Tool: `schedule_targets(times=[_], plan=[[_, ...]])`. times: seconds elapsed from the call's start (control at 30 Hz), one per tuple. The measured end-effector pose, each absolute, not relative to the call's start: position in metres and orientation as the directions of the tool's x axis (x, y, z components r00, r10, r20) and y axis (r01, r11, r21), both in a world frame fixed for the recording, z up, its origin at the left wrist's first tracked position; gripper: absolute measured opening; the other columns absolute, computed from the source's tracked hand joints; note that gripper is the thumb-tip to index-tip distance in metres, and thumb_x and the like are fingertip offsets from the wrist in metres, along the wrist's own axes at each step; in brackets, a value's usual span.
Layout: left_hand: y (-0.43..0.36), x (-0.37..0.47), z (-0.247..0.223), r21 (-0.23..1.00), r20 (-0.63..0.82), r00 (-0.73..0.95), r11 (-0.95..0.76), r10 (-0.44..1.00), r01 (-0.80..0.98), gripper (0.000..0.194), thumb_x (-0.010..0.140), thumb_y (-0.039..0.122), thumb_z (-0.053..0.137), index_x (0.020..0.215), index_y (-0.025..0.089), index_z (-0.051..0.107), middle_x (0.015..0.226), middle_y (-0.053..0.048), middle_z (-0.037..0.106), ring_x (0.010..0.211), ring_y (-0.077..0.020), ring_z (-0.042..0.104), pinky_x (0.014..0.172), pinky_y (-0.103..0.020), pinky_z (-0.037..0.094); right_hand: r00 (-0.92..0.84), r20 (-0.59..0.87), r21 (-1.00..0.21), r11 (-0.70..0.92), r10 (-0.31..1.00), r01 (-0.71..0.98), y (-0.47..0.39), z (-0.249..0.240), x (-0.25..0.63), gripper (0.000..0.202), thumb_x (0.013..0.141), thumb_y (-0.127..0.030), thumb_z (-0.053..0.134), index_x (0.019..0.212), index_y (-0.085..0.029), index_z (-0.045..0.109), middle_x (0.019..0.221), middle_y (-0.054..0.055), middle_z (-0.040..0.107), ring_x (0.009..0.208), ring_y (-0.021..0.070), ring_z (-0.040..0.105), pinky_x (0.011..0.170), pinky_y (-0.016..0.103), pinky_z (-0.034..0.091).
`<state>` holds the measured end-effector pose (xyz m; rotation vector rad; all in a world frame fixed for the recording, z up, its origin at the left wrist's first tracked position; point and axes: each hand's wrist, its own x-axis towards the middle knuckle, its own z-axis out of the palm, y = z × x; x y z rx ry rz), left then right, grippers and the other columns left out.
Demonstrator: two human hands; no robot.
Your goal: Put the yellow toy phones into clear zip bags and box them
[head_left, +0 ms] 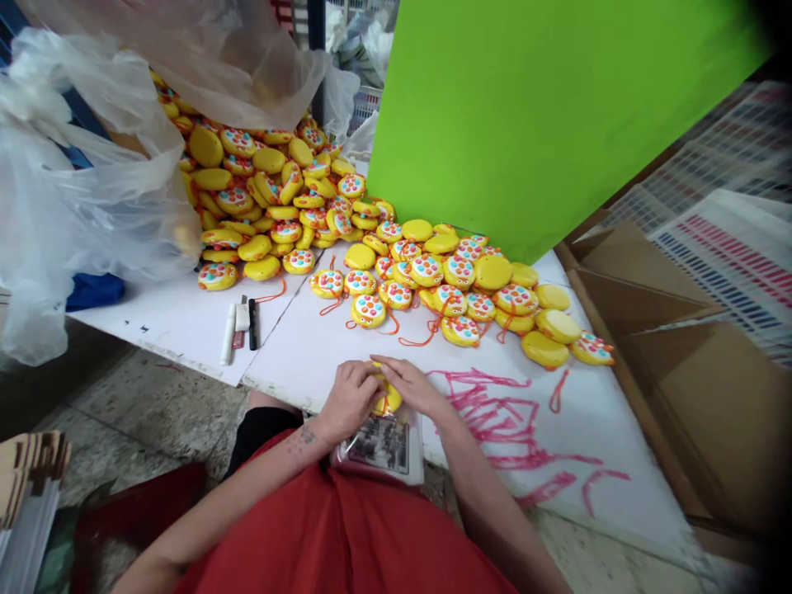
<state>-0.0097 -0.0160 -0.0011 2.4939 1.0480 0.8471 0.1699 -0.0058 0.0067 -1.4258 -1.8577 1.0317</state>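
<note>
At the front edge of the table, a yellow round toy (388, 402) with an orange cord is between my two hands. My left hand (351, 398) has its fingers bent over the toy's left side. My right hand (409, 384) holds the right and far side with its fingers closed against it. Fingers cover much of the toy, so its far face is hidden. Just under it, near my lap, lies a clear plastic packet (379, 450) with a dark printed picture.
A large heap of yellow toys (266, 198) with coloured dots spills from a clear plastic bag (124, 165). More toys (461, 272) spread before a green panel (525, 99). White and black markers (252, 323) lie left. Cardboard boxes (681, 396) stand right of the table (322, 363).
</note>
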Motion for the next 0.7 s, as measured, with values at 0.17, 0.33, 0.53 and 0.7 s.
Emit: schedule_targets(times=[0.17,0.33,0.53,0.7], plan=[[-0.010,-0.010,0.004,0.630,0.341,0.576,-0.635,0.743,0.446,0.009,0.089,0.023,0.047,0.089,0.016,0.053,0.132,-0.013,0.046,0.123,-0.0211,0.041,0.100,-0.041,0.039,-0.017,0.120,-0.693,0.096,0.993,0.715,-0.011,0.011,0.181,0.041,0.092,-0.044,0.035,0.108,-0.021,0.064,0.100,0.009,0.066,0.097,0.0207,0.059,0.087,0.037,0.045],[0.001,-0.012,0.012,0.704,0.246,0.627,-0.581,0.739,0.408,0.007,0.085,0.024,0.056,0.085,0.017,0.056,0.127,-0.013,0.051,0.120,-0.0210,0.044,0.099,-0.039,0.040,0.095,-0.028,-0.596,-0.093,0.995,0.798,-0.033,0.015,0.199,0.039,0.090,-0.046,0.037,0.102,-0.021,0.064,0.081,0.006,0.068,0.075,0.0210,0.063,0.068,0.032,0.047],[0.008,-0.017,0.029,0.704,0.135,0.700,-0.565,0.701,0.430,0.013,0.080,0.030,0.063,0.082,0.018,0.061,0.122,-0.010,0.054,0.112,-0.0238,0.047,0.095,-0.040,0.040,0.104,-0.032,-0.706,-0.096,0.994,0.702,-0.047,0.006,0.180,0.038,0.087,-0.028,0.038,0.119,-0.023,0.055,0.080,0.003,0.067,0.069,0.0185,0.061,0.062,0.030,0.046],[0.004,-0.013,0.042,0.678,0.037,0.712,-0.541,0.701,0.498,0.007,0.083,0.025,0.059,0.084,0.018,0.058,0.100,-0.006,0.062,0.094,-0.0196,0.054,0.084,-0.033,0.042,0.231,0.030,-0.807,-0.113,0.972,0.580,-0.047,0.011,0.160,0.041,0.087,-0.030,0.038,0.124,-0.020,0.051,0.075,0.002,0.064,0.066,0.0181,0.060,0.060,0.029,0.046]])
